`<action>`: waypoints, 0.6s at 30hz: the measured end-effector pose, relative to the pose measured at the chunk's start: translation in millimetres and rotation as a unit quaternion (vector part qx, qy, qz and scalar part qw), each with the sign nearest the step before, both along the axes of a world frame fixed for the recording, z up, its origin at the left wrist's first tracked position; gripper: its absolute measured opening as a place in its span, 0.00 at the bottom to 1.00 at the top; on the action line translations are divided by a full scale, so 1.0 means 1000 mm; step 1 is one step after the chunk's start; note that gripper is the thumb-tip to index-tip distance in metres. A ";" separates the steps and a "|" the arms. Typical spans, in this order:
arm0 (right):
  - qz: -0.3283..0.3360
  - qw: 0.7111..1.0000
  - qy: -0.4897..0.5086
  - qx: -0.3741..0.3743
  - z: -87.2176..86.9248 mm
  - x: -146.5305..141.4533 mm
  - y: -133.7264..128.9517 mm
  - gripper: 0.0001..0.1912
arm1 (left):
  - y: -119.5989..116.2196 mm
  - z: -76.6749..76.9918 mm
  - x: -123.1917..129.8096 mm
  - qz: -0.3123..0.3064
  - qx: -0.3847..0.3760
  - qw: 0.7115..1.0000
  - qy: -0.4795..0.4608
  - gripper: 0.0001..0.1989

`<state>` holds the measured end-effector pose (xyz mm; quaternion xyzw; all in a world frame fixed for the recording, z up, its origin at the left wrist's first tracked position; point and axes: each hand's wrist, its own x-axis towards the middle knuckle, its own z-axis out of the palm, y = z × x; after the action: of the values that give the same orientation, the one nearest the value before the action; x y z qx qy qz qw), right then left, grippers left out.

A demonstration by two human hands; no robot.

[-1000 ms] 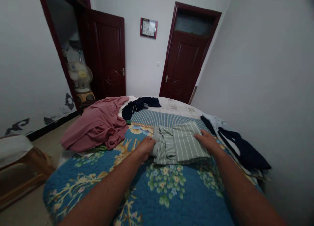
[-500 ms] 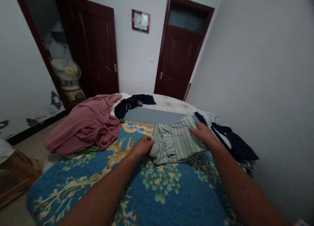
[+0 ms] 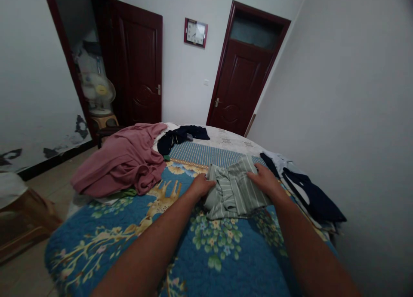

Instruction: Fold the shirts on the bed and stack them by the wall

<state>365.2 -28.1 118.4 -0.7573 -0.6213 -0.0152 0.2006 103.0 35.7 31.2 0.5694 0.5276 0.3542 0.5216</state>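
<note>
We log left hand [image 3: 200,187] and right hand [image 3: 266,179] gripping opposite sides of a folded, white-striped green garment [image 3: 240,187]; floral quilt [image 3: 248,256] bears it, plus heaped pink cloth [image 3: 121,163].

Garment [image 3: 237,187] on bed [image 3: 251,254]; clothes heap [image 3: 122,161] left, clothes stack [image 3: 318,198] right; 2 doors [image 3: 243,82] behind bed.

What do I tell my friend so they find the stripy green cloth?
Look at the big blue flowered quilt. Between the person's left hand and right hand is a folded cloth. It's grey-green with pale stripes, while the pink heap to its left is plain.
</note>
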 end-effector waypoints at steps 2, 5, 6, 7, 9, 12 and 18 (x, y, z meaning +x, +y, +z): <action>-0.002 1.000 0.010 0.003 -0.004 0.006 0.000 0.23 | 0.004 -0.001 0.006 -0.012 -0.025 0.999 -0.031 0.15; -0.004 1.000 0.025 0.007 -0.008 0.009 -0.002 0.24 | 0.005 0.000 0.008 -0.038 -0.069 0.994 -0.081 0.13; -0.006 1.000 0.027 0.008 -0.009 0.010 -0.003 0.24 | 0.004 0.001 0.008 -0.045 -0.081 0.991 -0.095 0.11; -0.008 1.000 0.028 0.009 -0.010 0.011 -0.004 0.23 | 0.004 0.002 0.008 -0.050 -0.090 0.989 -0.107 0.10; -0.009 1.000 0.029 0.008 -0.012 0.012 -0.006 0.21 | 0.004 0.004 0.007 -0.058 -0.095 0.986 -0.127 0.11; -0.006 0.999 0.033 0.010 -0.013 0.014 -0.008 0.19 | 0.006 0.005 0.008 -0.062 -0.087 0.985 -0.136 0.16; -0.007 0.999 0.040 0.014 -0.013 0.013 -0.006 0.20 | 0.014 0.000 0.006 -0.005 -0.036 0.997 -0.064 0.25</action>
<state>378.3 -34.2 105.5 -0.7589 -0.6070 0.0051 0.2357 109.3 49.4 31.2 0.5287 0.5029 0.3679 0.5764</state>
